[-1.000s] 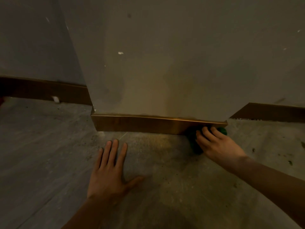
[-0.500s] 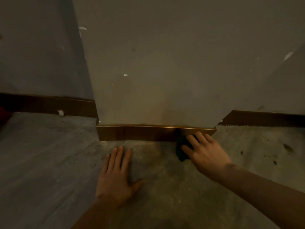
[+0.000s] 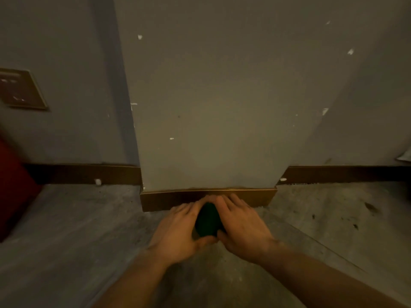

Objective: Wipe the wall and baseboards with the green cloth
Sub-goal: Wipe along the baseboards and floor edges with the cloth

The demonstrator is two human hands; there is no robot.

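The green cloth (image 3: 208, 221) is bunched on the floor against the brown baseboard (image 3: 166, 200) of a jutting grey wall section (image 3: 211, 107). My left hand (image 3: 178, 234) cups the cloth from the left, thumb under its near edge. My right hand (image 3: 242, 225) holds it from the right, fingers reaching to the baseboard. Only the dark middle of the cloth shows between the hands. More baseboard runs along the recessed walls at left (image 3: 89, 174) and right (image 3: 344, 174).
A wall plate (image 3: 21, 90) sits on the left wall. A red object (image 3: 13, 185) stands at the left edge. The grey concrete floor (image 3: 66, 241) has dark spots at right (image 3: 371, 206). White chips mark the wall.
My right hand slid the cloth left along the baseboard to its middle. My left hand lifted off the floor and came onto the cloth. The view pulled back and up.
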